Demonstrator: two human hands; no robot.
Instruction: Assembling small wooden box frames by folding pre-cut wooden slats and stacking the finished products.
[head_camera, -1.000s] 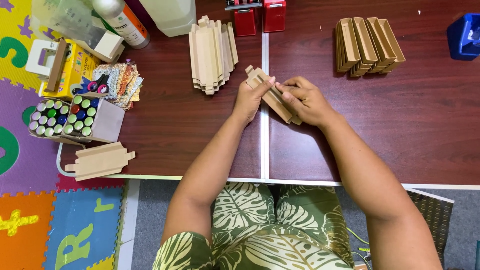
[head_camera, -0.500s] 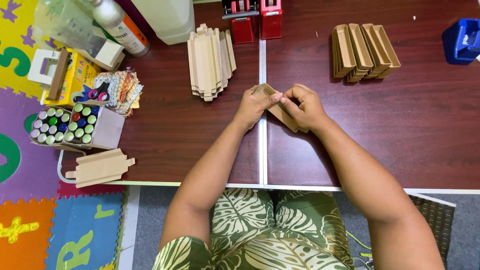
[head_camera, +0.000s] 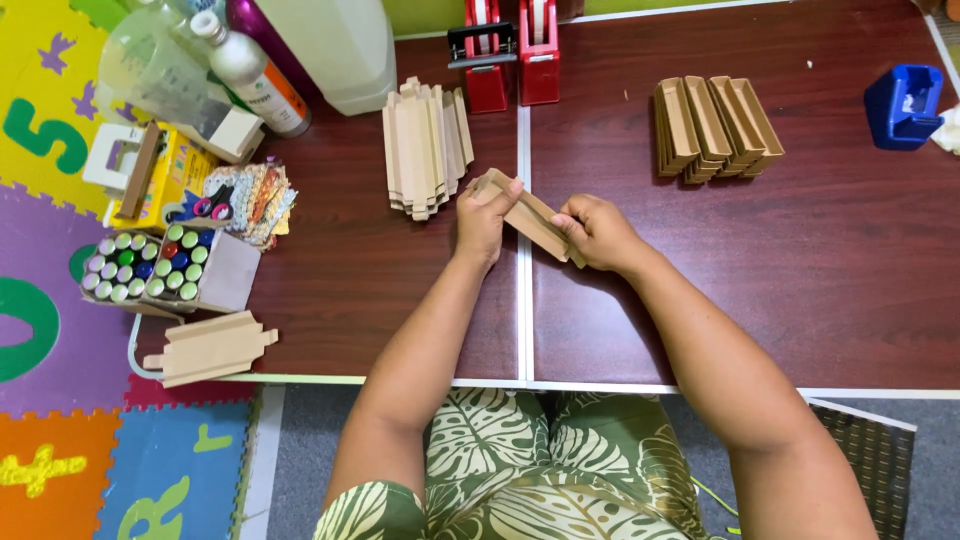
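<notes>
One view only, from a camera on the person's head; it looks almost straight down on the tabletop (head_camera: 700, 330), near enough that both forearms fill the lower frame; the lap lies below the tabletop's near edge, a foam mat (head_camera: 40, 300) left of the tabletop, bottles along its far edge.

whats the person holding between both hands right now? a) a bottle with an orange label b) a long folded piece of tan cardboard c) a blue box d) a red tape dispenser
b: the left hand and right hand grip opposite ends of a tan cardboard piece, held above the dark red table.
</notes>
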